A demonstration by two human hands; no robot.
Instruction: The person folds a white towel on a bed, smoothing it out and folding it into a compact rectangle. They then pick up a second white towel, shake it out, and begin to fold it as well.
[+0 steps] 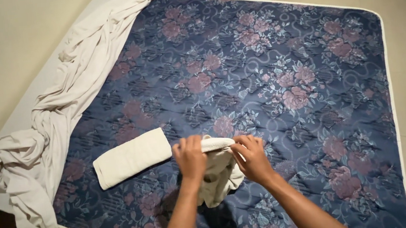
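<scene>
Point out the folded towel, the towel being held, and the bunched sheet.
Folded towel (132, 157): head view, middle of its top face.
Held towel (219, 175): head view, hanging part between left hand (190, 158) and right hand (252, 157).
Bunched sheet (54, 122): head view, crumpled middle along the mattress (282, 83) edge.

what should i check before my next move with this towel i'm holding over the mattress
1. Left hand has a grip on the held towel: ok, fingers closed on its top edge.
2. Right hand grips the same edge: ok.
3. Towel hangs flat and even: not ok, it is bunched between the hands.
4. Folded towel lies apart from the held one: cannot tell, the left hand hides its near end.
5. Open mattress surface nearby: ok, bare to the right.
6. Crumpled sheet out of the way: ok, along the left edge.
</scene>
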